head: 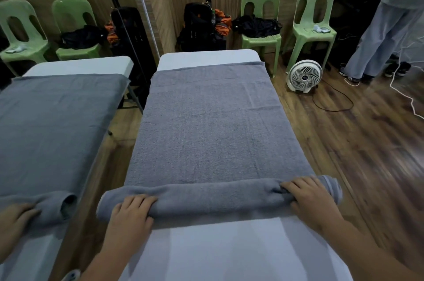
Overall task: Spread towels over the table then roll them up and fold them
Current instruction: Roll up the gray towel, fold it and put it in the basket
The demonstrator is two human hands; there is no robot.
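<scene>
A grey towel [213, 124] lies spread along the white table [224, 251], its far edge close to the table's far end. Its near end is rolled into a thick roll [211, 200] lying across the table's width. My left hand [130, 212] rests palm down on the left part of the roll, fingers curled over its top. My right hand [309, 198] presses on the right part of the roll, fingers apart, just inside the roll's right end.
A mirror on the left wall repeats the table, towel and a hand [16, 218]. Green plastic chairs [314, 28] and dark bags [202, 26] stand beyond the table. A white floor fan [304, 75] with cables sits on the wooden floor to the right, near a standing person [385, 28].
</scene>
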